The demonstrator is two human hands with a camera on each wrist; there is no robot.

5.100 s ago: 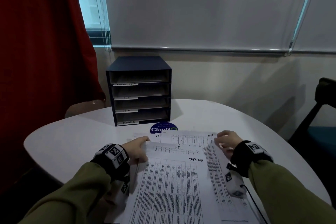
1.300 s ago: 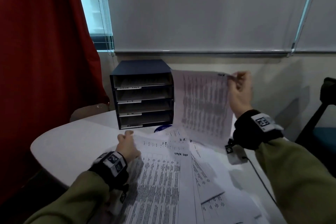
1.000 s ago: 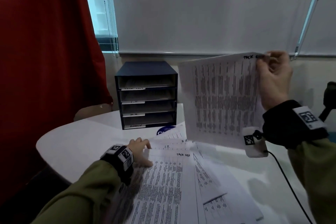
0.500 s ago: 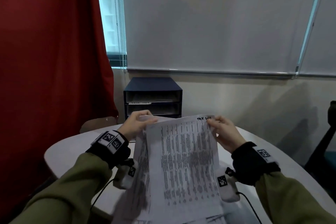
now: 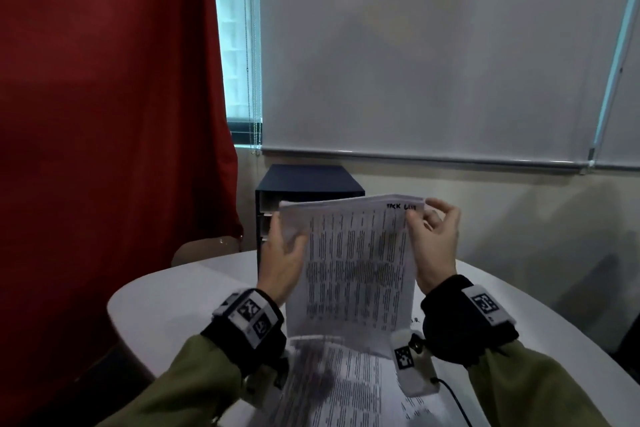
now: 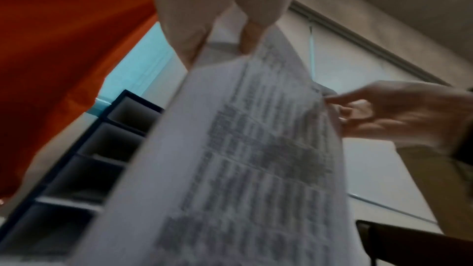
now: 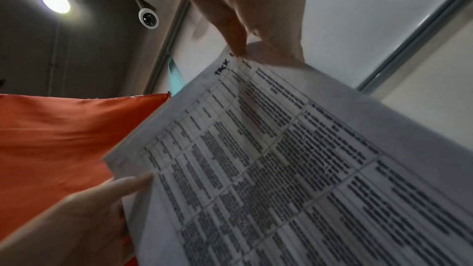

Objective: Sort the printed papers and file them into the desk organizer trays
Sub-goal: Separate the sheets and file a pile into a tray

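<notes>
Behind the white bench point(image 5: 166, 302), a red curtain point(image 5: 104, 114) and drawn blind point(image 5: 415, 45) frame the dark organizer point(image 5: 308, 178), whose trays face the person. Both hands hold a few printed sheets point(image 5: 356, 263) upright just in front of it, hiding most of the trays. The left hand point(image 5: 282, 262) has the sheets' left edge between thumb and fingers; the right hand point(image 5: 434, 246) pinches the top right corner beside a handwritten heading that seems to read "Task List". More papers point(image 5: 332, 385) lie on the bench below.

To file these well, I would square the edges with both grips, tip the top edge forward until the sheets lie level, and match the heading to a tray label. Feed the leading edge in flat, since limp paper may buckle on the tray lip.
</notes>
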